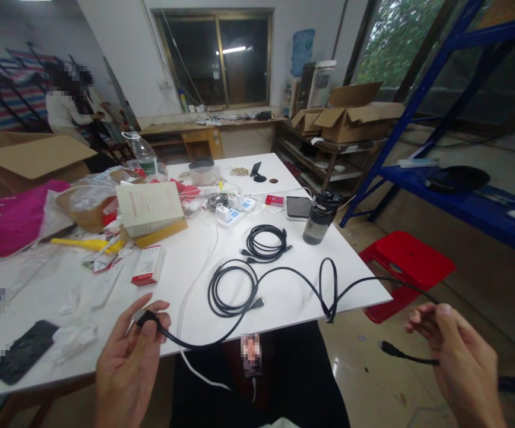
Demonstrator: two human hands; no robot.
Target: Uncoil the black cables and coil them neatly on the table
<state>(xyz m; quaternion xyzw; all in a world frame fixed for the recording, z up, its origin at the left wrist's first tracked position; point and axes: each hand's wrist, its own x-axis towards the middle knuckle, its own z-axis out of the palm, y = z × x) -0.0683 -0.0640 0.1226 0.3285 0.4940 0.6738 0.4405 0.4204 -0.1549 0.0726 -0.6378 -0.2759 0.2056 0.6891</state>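
My left hand (130, 356) pinches the plug end of a black cable (195, 346) above the front edge of the white table (284, 303). From there the cable runs right, with a raised loop near the table's right corner. Past the table's right edge, my right hand (457, 351) grips the cable, and its other plug (391, 349) hangs free to the left of the fingers. On the tabletop between my hands lies a coil of black cable (233, 291). Just behind it is a second coiled black cable (266, 242).
A dark bottle (319, 220) stands near the table's right edge, with a red stool (411, 261) beyond. A power strip (237, 213) sits mid-table. Boxes, bags and a phone (23, 352) crowd the left. A blue shelf (444, 184) stands right; people (74, 101) are far left.
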